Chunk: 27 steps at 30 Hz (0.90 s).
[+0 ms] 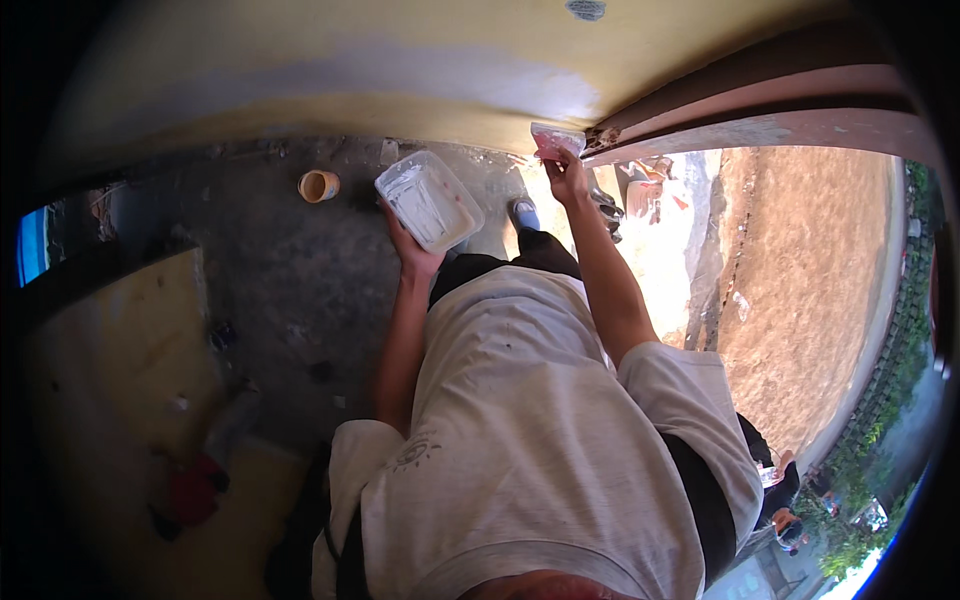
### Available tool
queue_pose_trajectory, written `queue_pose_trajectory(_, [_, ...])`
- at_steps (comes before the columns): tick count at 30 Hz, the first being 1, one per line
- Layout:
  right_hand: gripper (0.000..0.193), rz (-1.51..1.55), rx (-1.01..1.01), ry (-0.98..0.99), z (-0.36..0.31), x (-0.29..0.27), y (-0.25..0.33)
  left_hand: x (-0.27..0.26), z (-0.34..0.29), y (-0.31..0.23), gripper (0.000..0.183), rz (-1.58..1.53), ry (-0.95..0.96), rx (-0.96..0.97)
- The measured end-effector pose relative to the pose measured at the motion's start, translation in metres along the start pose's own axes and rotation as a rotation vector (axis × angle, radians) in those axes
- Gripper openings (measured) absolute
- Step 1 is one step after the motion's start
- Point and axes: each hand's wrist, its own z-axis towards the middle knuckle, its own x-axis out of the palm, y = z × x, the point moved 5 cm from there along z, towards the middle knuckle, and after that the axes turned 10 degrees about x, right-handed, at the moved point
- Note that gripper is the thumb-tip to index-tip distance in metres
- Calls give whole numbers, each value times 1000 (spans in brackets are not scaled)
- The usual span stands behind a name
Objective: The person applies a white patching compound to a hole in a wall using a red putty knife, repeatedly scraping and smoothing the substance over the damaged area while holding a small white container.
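Note:
My left hand [408, 246] grips a clear plastic tub [462, 212] by its near left side. White paste [418, 198] is smeared over the bottom of the tub. Farther forward and to the right, my right hand [569, 180] is closed around a flat putty scraper [557, 138]. Its wide blade is at the lower edge of the yellow wall [450, 75], close to the reddish-brown frame [760, 98]. From this angle I cannot tell whether the blade touches the wall. A pale grey-white patch [480, 78] runs across the wall.
A small orange-tan bucket [319, 186] stands on the dark grey floor [290, 280] left of the tub. Dark footwear [606, 212] and scattered debris [650, 185] lie by the sunlit doorway. Brown dirt ground [800, 270] stretches outside. People [785, 500] are at the lower right.

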Motion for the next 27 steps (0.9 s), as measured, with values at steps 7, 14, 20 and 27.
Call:
queue_pose_trajectory(7, [14, 112, -85, 28, 1, 41, 31, 13, -7, 20, 61, -2, -109, 22])
queue_pose_trajectory(14, [13, -1, -75, 115, -81, 58, 23, -1, -10, 25, 74, -4, -80, 17])
queue_pose_trajectory(20, [13, -107, 9, -50, -37, -7, 10, 18, -9, 31, 62, -29, -72, -17])
queue_pose_trajectory(27, [17, -199, -119, 160, -1, 27, 28, 6, -4, 26, 62, 46, -28, 9])
